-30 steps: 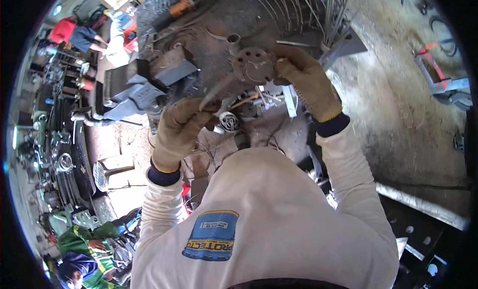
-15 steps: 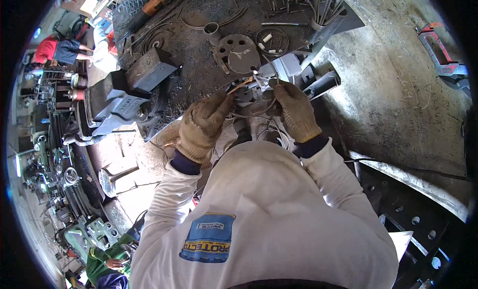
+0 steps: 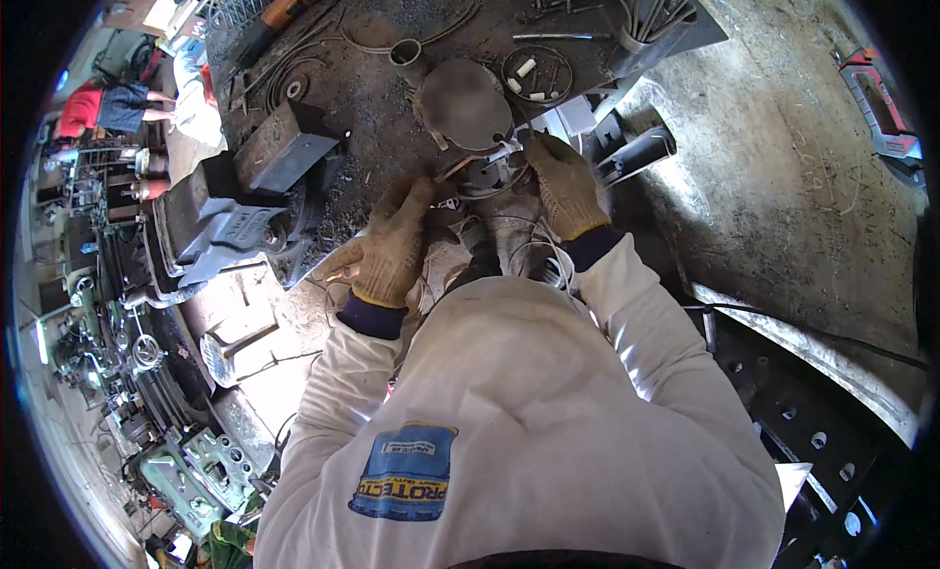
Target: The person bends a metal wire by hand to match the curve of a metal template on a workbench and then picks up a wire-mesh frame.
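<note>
Upper centre, the left hand (image 3: 392, 238) holds a stick (image 3: 453, 167), its length slanting up-right; I cannot tell the right hand (image 3: 566, 187)'s grip. Upper right, a can (image 3: 634, 55) holds rods (image 3: 641, 11); a ring (image 3: 571, 74) surrounds white bits (image 3: 526, 68).

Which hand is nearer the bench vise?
Left. The left hand is to the right of the bench vise; the right hand is much farther to its right.

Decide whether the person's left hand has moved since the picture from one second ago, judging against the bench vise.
Yes: the left hand has moved to the right, farther from the bench vise.
</note>
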Available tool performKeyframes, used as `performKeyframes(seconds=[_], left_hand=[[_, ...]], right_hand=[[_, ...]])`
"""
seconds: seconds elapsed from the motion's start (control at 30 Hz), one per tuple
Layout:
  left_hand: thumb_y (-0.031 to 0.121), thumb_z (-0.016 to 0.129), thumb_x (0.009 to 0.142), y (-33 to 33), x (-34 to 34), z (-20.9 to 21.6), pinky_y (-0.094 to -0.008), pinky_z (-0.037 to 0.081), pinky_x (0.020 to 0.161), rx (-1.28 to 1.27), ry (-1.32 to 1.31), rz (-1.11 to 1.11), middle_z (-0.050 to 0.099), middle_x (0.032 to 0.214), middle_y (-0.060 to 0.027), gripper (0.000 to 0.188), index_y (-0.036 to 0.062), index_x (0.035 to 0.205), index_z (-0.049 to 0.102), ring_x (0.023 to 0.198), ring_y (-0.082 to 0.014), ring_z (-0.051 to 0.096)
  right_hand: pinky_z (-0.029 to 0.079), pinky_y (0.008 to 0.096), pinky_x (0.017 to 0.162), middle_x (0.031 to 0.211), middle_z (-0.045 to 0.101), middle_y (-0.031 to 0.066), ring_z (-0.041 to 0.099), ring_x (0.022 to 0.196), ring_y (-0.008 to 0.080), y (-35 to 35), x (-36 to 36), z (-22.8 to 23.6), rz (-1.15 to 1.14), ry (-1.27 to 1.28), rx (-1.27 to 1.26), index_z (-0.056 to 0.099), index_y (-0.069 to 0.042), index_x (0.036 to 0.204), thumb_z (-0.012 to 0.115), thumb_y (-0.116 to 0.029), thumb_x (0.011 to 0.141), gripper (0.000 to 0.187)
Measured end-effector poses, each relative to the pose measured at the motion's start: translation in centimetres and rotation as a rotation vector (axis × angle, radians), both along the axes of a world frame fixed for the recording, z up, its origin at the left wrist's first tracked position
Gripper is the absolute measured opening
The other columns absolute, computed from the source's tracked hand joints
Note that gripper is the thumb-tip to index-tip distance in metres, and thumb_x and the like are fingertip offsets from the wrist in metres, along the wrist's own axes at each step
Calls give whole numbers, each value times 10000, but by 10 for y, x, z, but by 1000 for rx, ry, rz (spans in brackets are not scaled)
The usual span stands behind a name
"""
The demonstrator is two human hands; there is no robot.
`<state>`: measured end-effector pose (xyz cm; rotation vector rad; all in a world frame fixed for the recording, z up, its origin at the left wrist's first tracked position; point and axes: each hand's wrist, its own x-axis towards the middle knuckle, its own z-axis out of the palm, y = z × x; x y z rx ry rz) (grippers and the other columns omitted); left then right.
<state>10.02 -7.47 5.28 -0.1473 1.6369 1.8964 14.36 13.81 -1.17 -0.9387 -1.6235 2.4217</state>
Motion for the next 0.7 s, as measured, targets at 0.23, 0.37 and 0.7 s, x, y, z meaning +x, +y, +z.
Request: performKeyframes(seconds=[0.23, 0.37, 0.7], left_hand=[[248, 590, 974, 5, -4, -6, -290, 554, 563, -281, 30, -25, 671, 983, -118, 320, -13, 1156, 554, 753, -187, 686], [177, 615, 955, 12, 7, -7, -320, 578, 582, -147, 23, 68, 654, 965, -131, 251, -16, 1100, 544, 767, -208, 691], [179, 603, 973, 15, 6, -12, -308, 560, 608, 148, -10, 170, 658, 981, -119, 263, -1, 1158, 554, 787, -203, 686]], right_hand=[[490, 294, 830, 1035, 706, 94, 635, 917, 160, -5, -7, -14, -14, -30, 49, 671, 13, 1138, 620, -269, 929, 355], [471, 320, 868, 1046, 702, 98, 628, 923, 185, -10, -9, -24, -2, 23, 180, 660, 9, 1153, 595, -273, 947, 355], [509, 264, 725, 961, 670, 61, 605, 806, 107, -19, -5, 22, -58, 72, -69, 632, 14, 1137, 562, -229, 974, 300]])
